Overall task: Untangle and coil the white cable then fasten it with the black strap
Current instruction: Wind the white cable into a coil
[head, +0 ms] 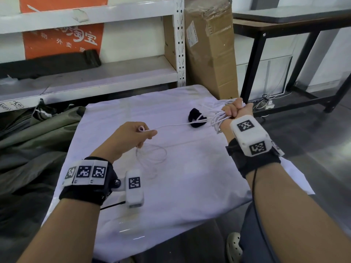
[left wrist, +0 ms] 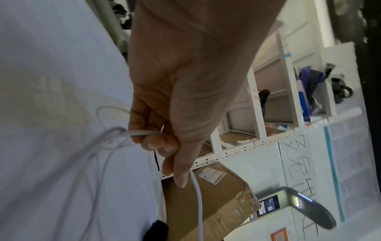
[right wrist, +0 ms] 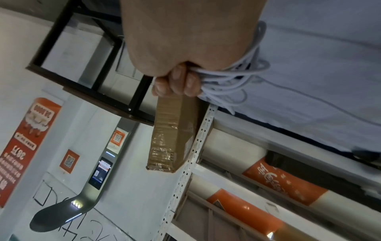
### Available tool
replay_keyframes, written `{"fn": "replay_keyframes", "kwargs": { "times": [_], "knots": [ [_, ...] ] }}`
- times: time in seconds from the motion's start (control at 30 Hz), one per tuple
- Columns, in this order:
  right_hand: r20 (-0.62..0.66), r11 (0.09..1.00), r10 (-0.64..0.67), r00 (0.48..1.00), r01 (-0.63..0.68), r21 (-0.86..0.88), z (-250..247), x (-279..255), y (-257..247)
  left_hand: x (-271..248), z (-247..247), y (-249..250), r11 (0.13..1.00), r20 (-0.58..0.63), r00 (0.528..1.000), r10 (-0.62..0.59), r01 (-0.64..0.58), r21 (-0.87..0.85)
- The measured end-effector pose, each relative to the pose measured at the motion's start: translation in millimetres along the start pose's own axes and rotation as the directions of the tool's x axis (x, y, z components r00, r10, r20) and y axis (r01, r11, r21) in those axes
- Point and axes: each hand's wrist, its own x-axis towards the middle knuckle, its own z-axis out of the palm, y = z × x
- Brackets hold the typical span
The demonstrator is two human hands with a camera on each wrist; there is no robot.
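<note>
— Where do we have the white cable?

— Our right hand fists a bundle of its loops at the far right edge of the white cloth, fingers curled tight round the strands. One strand runs across to our left hand.

— And the left?

— Thumb and forefinger pinch that strand; the other fingers curl round a slack length, with loose loops on the cloth beneath.

— The black strap?

— On the cloth between our hands, under the strands, nearer the right.

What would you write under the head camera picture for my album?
Right hand grips the coiled white cable, left hand pinches its loose end, and the black strap waits on the white cloth.
</note>
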Motion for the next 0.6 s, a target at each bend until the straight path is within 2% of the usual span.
{"fn": "replay_keyframes", "kwargs": {
  "times": [0.1,0.23,0.3,0.37,0.5,0.57,0.6],
  "knots": [
    [-0.074,0.993,-0.077,0.994,0.07,-0.098,-12.3,6.6,-7.9,-1.2,-3.0,-1.7,0.994,0.021,1.0,-0.009,0.011,-0.111],
    [-0.173,0.965,-0.207,0.963,0.172,-0.199,-15.3,10.5,-11.2,-2.1,-7.5,-5.5,0.986,-0.053,0.999,-0.006,-0.003,-0.168],
    [-0.221,0.945,-0.25,0.943,0.189,-0.267,-12.6,9.2,-9.7,-1.6,-6.3,-5.5,0.991,-0.103,0.995,0.014,-0.028,-0.131],
    [-0.259,0.909,-0.313,0.914,0.209,-0.36,-8.2,6.3,-8.0,-0.8,-2.8,-3.9,0.999,-0.159,0.986,0.048,-0.05,-0.006],
    [-0.244,0.847,-0.314,0.918,0.154,-0.51,-1.9,3.3,-3.0,-2.4,-0.9,1.2,0.979,-0.171,0.978,0.121,-0.089,0.184],
    [-0.18,0.79,-0.33,0.926,0.167,-0.59,-2.8,3.9,3.4,-3.8,-3.1,2.5,0.976,-0.137,0.982,0.131,-0.103,0.193],
    [-0.115,0.732,-0.364,0.924,0.207,-0.65,-4.1,4.4,7.2,-4.7,-4.2,3.5,0.976,-0.119,0.984,0.132,-0.108,0.189]
  ]
}}
